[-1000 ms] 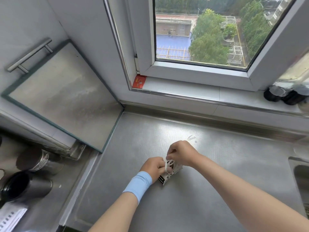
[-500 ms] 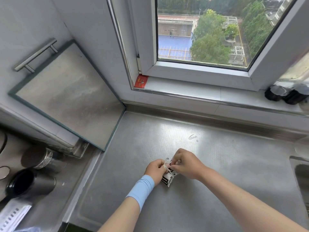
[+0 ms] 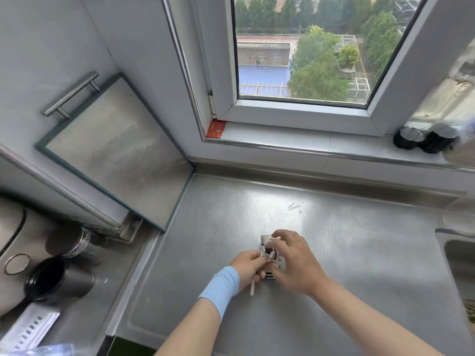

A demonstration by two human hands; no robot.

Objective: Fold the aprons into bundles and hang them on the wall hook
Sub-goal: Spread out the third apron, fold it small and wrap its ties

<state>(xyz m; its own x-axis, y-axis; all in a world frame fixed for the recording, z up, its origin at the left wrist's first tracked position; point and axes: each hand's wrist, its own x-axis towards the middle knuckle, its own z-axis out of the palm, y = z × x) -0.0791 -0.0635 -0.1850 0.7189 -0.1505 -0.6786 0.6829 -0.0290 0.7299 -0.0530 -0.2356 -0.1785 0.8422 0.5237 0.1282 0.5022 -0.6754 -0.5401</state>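
A small folded apron bundle (image 3: 270,253), white with black pattern and stripes, lies on the steel counter (image 3: 347,253) between my hands. My left hand (image 3: 246,265), with a light blue wristband, pinches a white tie strap of the bundle; the strap's loose end hangs below the hand. My right hand (image 3: 293,258) covers the bundle from the right, fingers curled over its top and holding it. No wall hook is in view.
A window with a white sill (image 3: 295,140) is ahead. Two dark caps (image 3: 424,140) lie on the sill at right. A cabinet door with a bar handle (image 3: 72,93) stands at left. Metal cups (image 3: 59,278) sit lower left. A sink edge (image 3: 457,250) is at right.
Both hands have stayed on the bundle. My right hand shifted from above the bundle to over its right side, and a loose strap end now hangs below my left hand.
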